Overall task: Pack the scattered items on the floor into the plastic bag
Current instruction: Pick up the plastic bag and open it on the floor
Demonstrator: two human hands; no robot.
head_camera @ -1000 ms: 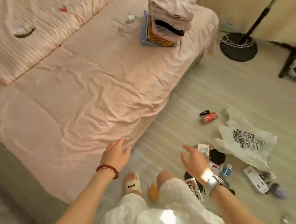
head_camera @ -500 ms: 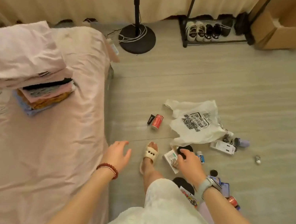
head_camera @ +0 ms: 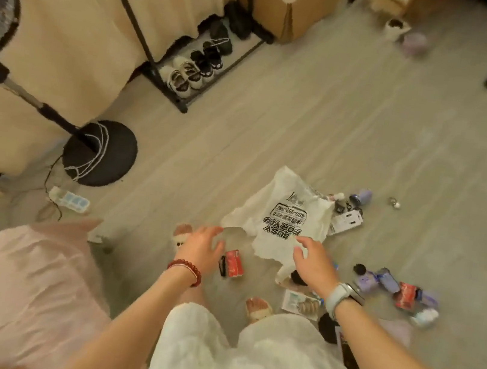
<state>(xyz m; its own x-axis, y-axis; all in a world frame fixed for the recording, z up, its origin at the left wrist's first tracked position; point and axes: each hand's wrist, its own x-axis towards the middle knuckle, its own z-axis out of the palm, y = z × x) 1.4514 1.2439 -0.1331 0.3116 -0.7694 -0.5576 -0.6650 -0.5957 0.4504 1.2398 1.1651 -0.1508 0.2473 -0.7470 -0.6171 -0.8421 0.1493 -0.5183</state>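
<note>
Thin crinkled white plastic bag (head_camera: 287, 219), printed black. Floor (head_camera: 370, 133) matt pale wood-look planks. Glossy red can (head_camera: 233, 263). Brown cardboard box (head_camera: 289, 8). Pink cloth bedsheet (head_camera: 18, 286), wrinkled.

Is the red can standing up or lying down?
Lying down. The red can rests on its side on the floor, just beside the left hand, with nothing holding it.

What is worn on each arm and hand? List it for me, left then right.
Both forearms are bare, with no sleeves in view. The left hand has a dark red beaded bracelet around the wrist. The right hand has a smartwatch on a pale grey band with a dark case.
</note>
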